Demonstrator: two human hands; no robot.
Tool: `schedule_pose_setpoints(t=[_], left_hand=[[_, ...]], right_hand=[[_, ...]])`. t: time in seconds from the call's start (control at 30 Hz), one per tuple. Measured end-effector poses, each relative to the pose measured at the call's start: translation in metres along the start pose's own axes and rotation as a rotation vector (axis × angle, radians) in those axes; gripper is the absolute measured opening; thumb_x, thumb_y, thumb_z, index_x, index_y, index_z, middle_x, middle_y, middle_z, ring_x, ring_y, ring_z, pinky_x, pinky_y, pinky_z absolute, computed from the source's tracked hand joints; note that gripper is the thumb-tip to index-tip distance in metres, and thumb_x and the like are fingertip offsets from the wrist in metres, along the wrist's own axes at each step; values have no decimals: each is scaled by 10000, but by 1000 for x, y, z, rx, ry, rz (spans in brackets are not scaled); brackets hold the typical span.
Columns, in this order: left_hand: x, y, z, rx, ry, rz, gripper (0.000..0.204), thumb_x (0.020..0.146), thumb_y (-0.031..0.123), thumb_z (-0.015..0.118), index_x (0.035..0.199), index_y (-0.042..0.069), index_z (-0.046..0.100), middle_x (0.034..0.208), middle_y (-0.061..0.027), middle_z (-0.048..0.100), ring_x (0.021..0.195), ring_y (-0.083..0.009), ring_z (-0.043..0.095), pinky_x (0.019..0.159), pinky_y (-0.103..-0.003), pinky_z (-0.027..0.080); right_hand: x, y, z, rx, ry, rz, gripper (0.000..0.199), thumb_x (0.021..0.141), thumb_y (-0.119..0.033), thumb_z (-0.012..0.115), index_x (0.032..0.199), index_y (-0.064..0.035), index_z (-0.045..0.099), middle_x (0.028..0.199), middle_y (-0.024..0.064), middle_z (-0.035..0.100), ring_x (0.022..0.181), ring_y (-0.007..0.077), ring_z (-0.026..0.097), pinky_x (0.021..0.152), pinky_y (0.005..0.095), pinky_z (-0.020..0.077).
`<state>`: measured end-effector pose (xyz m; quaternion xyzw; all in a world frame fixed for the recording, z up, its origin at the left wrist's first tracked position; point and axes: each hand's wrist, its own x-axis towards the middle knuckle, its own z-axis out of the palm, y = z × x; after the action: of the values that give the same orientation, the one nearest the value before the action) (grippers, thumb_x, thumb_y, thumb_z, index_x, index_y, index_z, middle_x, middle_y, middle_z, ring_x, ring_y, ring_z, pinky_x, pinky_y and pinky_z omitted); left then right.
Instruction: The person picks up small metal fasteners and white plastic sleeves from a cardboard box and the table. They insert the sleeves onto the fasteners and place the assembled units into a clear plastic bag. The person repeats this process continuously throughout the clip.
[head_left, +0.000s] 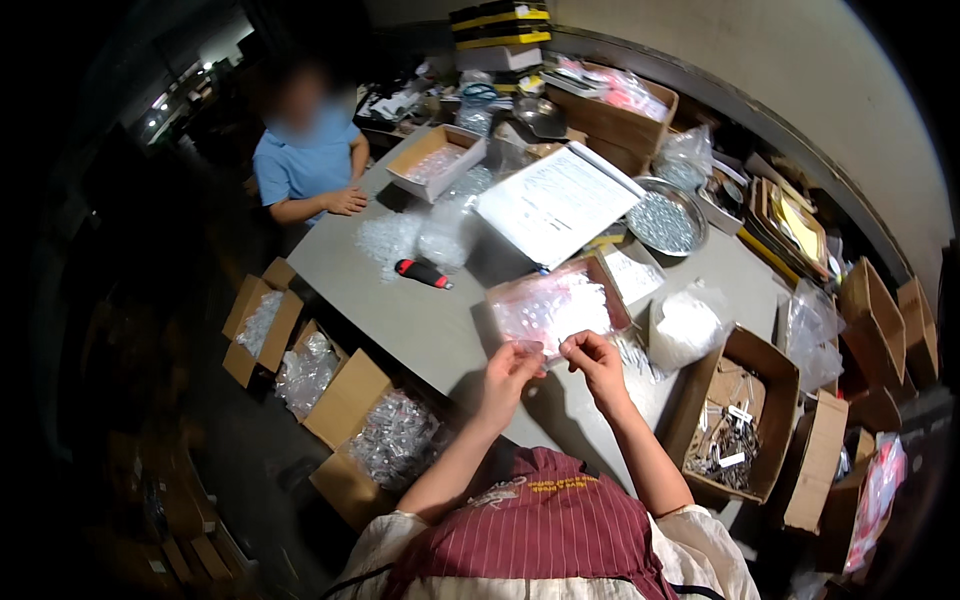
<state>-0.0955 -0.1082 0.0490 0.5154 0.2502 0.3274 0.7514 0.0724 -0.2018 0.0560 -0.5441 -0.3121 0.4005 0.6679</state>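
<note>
Over the near edge of a shallow box point(615, 292), both of my hands are raised close together. My left hand point(512, 370) is closed in a pinch on a small clear plastic bag point(538, 348). My right hand point(597, 368) also pinches with thumb and forefinger, but what sits between them is too small to make out. Inside the shallow box lies a pile of small clear bags point(540, 312) with pink and white showing. Small silvery metal pieces point(632, 353) are scattered just right of my right hand.
A white bag point(690, 325) and a carton of metal parts point(778, 385) stand at right. Behind are a clipboard with paper point(560, 205) and a bowl of metal pieces point(665, 222). A red-black cutter point(424, 273) lies left. A person in blue point(305, 165) stands across the table point(350, 290).
</note>
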Motion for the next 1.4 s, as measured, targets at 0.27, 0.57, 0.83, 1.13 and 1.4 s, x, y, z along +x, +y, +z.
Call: schedule_pose_setpoints(t=[0.27,0.57,0.83,1.13,1.4], left_hand=[[-28,-4,-4,137,-26,-133,135,1019,100,590,1131,28,617,847,-35,677,707,-106,646,586,-216,512],[-53,-15,-4,910,-107,279,270,968,63,636,1210,119,742,973,-108,682,829,-231,669,748,-344,544],[-51,-23,-3,844,-158,437,139,919,75,692,1040,72,760,897,-100,682,803,-264,683,709,-354,545],[-43,-6,20,833,-89,419,149,898,173,749,914,36,693,819,-114,659,788,-300,686,697,-397,540],[-50,-12,32,909,-221,511,163,860,113,728,898,15,603,891,-142,626,826,-351,642,721,-429,516]], right_hand=[[-47,59,-96,-858,323,-32,221,833,-41,659,1047,-61,708,908,155,620,786,311,634,716,391,511],[-35,69,-76,-1279,101,-253,265,751,-63,702,1015,-45,708,954,210,585,898,411,597,783,488,494],[-38,81,-81,-1448,76,-58,217,704,-141,759,850,-1,680,858,197,646,839,387,664,794,483,538],[-60,13,-50,-1062,98,-195,180,797,-186,759,872,-34,696,807,142,659,653,289,656,628,411,524],[-89,-57,-10,-951,-112,-520,213,822,-50,761,1010,-66,662,870,92,679,615,256,657,542,342,523]])
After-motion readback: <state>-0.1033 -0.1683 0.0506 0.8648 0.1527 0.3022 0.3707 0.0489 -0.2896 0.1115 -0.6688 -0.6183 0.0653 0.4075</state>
